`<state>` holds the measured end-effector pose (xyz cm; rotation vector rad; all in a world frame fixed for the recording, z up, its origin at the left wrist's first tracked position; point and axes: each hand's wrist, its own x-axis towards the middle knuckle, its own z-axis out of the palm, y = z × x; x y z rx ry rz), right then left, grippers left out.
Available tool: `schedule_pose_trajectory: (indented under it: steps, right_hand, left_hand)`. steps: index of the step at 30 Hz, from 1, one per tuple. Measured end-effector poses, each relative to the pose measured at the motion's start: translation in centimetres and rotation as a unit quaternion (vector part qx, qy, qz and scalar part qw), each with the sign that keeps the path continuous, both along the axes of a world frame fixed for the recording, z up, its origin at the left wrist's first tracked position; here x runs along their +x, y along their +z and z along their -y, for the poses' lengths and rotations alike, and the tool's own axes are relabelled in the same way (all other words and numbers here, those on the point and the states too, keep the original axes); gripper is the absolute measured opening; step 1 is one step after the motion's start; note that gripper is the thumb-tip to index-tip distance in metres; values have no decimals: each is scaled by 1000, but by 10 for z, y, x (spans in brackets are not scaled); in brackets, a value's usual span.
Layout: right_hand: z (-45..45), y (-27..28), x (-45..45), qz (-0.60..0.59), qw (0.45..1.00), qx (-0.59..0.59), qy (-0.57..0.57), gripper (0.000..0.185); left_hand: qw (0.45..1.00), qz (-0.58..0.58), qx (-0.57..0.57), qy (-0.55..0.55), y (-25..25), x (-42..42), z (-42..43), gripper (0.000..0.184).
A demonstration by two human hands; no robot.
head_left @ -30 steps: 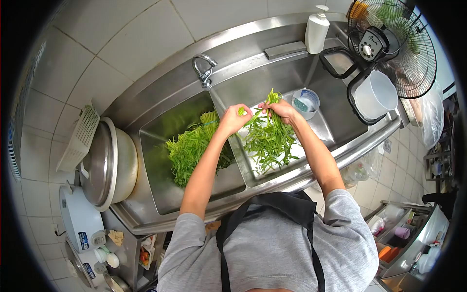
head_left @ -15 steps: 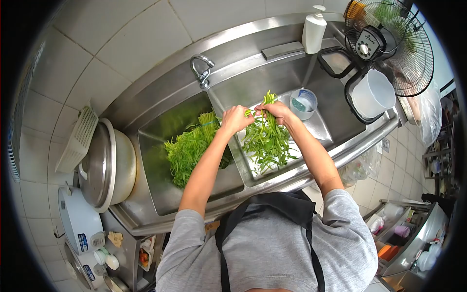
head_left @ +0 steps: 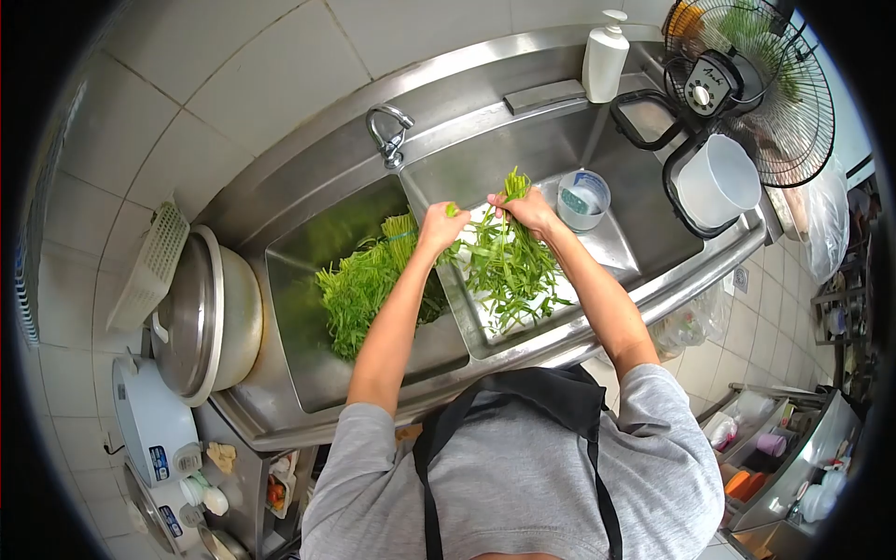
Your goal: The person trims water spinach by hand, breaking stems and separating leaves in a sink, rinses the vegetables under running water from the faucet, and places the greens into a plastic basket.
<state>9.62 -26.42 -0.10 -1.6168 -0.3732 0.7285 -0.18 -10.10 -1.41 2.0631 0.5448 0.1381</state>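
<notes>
Right grip (head_left: pixel 530 211): is closely hugging the leafy bunch (head_left: pixel 509 261); stems (head_left: pixel 515 184) are sticking up above, leaves (head_left: pixel 504 289) are hanging below.
Left grip (head_left: pixel 444 226): is tightly pinching a green bit (head_left: pixel 452 209).

The wall (head_left: pixel 271 89) and the floor (head_left: pixel 744 327) are pale-tiled.

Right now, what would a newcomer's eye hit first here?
First, the bright leafy bunch gripped in the right hand over the right basin, with the left hand just to its left, holding a small bit of green. Next, the pile of greens in the left basin. Then the black fan, at the upper right of the view.
</notes>
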Motion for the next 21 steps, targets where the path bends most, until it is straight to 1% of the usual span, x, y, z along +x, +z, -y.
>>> schedule_pose_trajectory:
  steps: [1,3,4,5,6,8,11,14,17,20,21]
  right_hand:
    - [0,1,1,-9,1000,5,-10,23]
    - [2,2,3,-28,999,16,-31,25]
    - [3,2,5,-61,997,15,-31,26]
    - [5,0,9,-96,995,14,-32,26]
    - [6,-4,13,-131,991,12,-32,26]
    - [8,-10,18,-147,989,18,-26,25]
    - [11,-19,22,-166,985,35,-20,23]
    - [14,-19,23,-180,983,-11,-35,21]
    - [17,-16,23,-159,987,-23,6,17]
    - [18,-11,23,-172,985,-20,-3,17]
    - [18,-10,22,-181,983,-14,-10,17]
  left_hand:
    - [999,36,-10,38,-6,-1,-3,19]
    - [995,8,-92,48,-17,-5,-14,18]
    - [990,-7,-131,52,-14,-9,-16,18]
    - [975,-11,-221,34,-10,-11,-18,19]
    - [972,3,-234,30,-8,-13,-16,19]
    - [965,35,-258,23,-2,-14,-11,21]
    - [949,55,-309,-16,0,-18,-10,24]
    - [964,13,-265,-10,5,-20,-12,28]
    - [978,-23,-209,-6,13,-18,-8,29]
    - [995,-21,-72,-66,24,-15,7,32]
    - [995,0,-66,-76,27,-14,14,33]
